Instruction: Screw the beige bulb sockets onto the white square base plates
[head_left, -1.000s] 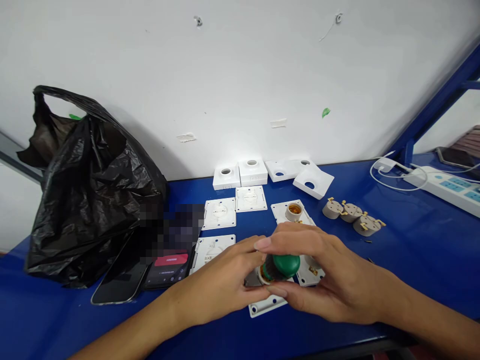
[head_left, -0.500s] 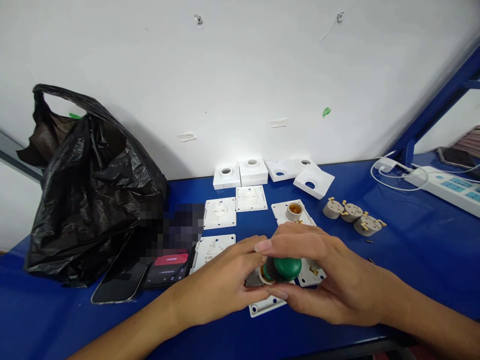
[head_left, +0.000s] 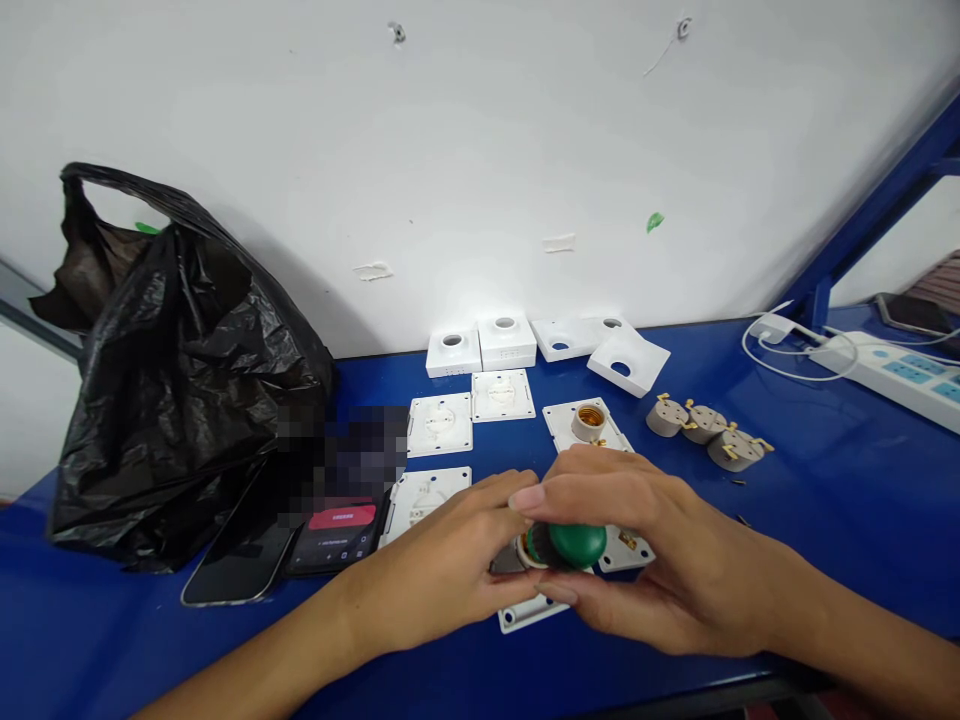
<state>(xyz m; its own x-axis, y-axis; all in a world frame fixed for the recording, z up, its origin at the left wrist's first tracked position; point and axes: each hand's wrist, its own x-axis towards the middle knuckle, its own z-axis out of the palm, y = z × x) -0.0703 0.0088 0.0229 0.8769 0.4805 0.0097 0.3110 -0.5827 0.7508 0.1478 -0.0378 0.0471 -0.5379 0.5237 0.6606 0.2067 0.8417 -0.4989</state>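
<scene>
My right hand (head_left: 667,550) grips a screwdriver (head_left: 576,545) with a rounded green and black handle; its shaft and tip are hidden. Close against it, my left hand (head_left: 435,560) is closed round a lamp socket (head_left: 523,555), of which only part of the rim shows between the fingers. Beneath both hands lies a white base plate (head_left: 517,617), mostly covered. Beyond them another base plate (head_left: 559,420) bears a lamp socket (head_left: 590,424) with a brass-coloured inside. A further plate edge with a brass terminal (head_left: 627,541) shows past my right fingers.
Loose ceramic sockets (head_left: 736,450) with brass tabs sit at the right. White covers (head_left: 508,345) stand along the wall, with more base plates (head_left: 440,424) in front. Two phones (head_left: 236,560) and a black plastic bag (head_left: 187,380) occupy the left. A power strip (head_left: 892,365) lies far right.
The screwdriver handle has shifted very slightly to the right and tilted a little. Both hands keep nearly the same place and grip.
</scene>
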